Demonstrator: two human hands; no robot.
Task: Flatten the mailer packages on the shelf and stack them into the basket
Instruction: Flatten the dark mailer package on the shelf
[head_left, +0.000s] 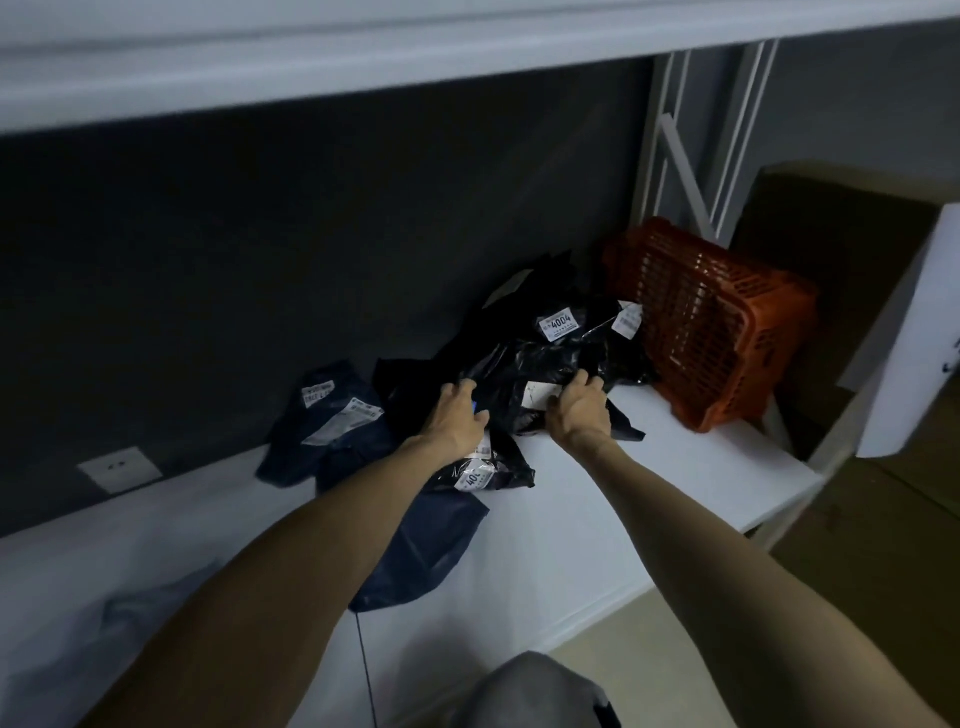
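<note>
A heap of black and dark blue mailer packages with white labels lies on the white shelf (649, 499). On top of the heap sits a crumpled black mailer (535, 374). My left hand (460, 415) grips its left edge and my right hand (579, 410) grips its right side beside a white label. Behind it lies a black mailer labelled 4004 (558, 322). A dark blue mailer (332, 421) rests to the left, and another blue one (426, 545) lies under my left forearm. The orange basket (711, 322) lies tipped on its side at the shelf's right end.
A dark wall backs the shelf, with a white socket plate (119, 469) at the left. Another white shelf board (363, 57) runs overhead. Cardboard boxes (841, 244) stand to the right past the shelf's end. A thin black cable (366, 670) hangs over the front edge.
</note>
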